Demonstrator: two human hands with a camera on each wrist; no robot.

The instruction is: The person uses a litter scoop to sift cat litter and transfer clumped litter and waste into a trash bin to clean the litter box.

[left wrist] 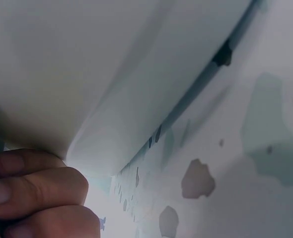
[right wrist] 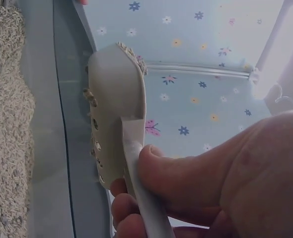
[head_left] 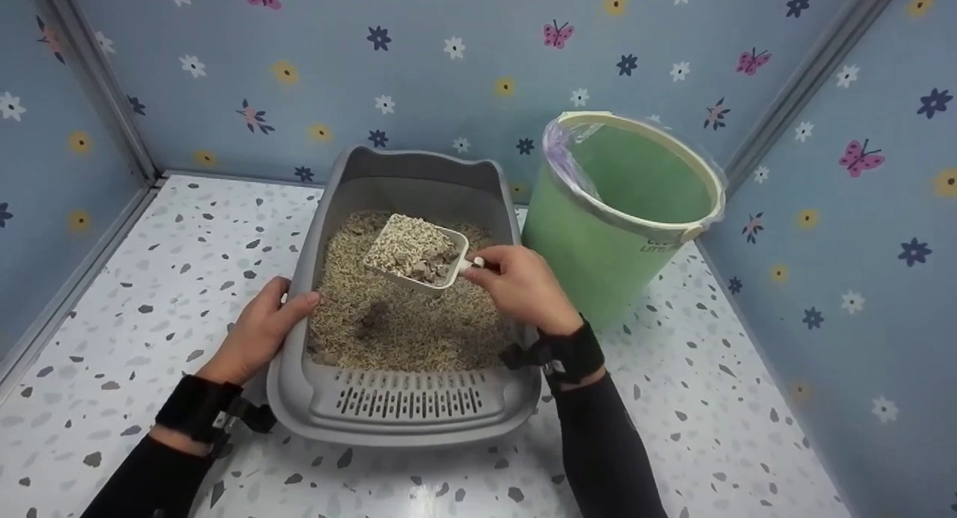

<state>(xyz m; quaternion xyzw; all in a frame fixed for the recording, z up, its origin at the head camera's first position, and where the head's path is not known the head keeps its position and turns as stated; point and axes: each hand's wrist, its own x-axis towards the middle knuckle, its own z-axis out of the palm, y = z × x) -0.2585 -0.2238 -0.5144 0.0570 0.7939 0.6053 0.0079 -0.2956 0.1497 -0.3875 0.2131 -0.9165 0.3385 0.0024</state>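
Hands: two, both bare, each with a black wrist strap.
Left hand (head_left: 262, 327): curled over the left rim of the litter box (head_left: 295, 398), thumb on the inner edge beside the litter; in the left wrist view its bent fingers (left wrist: 35, 191) sit under the box's pale lip.
Right hand (head_left: 523, 286): thumb and fingers pinched round the handle of the litter scoop (head_left: 415, 253); the right wrist view shows the thumb (right wrist: 186, 171) pressed along the handle.
Litter scoop: one, pale plastic, slotted, lifted above the litter in the middle of the box, tilted, loaded with pellets and a greyish clump.
Litter box: one, grey, high-backed, with a slotted step at its near end; it stands on the surface between the two forearms.
Cat litter (head_left: 396, 324): one bed of tan pellets, with a few darker clumps near the left and centre.
Bin (head_left: 598, 256): one, green with a cream rim, lined with a clear bag, leaning toward the person, just beside the box's right rear corner, its mouth open.
Surface (head_left: 149, 279): white with grey speckles.
Walls (head_left: 448, 77): three, blue with flowers and butterflies, closing off the back and both sides.
Open room: wide bare surface left of the box, a narrower strip to the right in front of the bin, and a band along the near edge.
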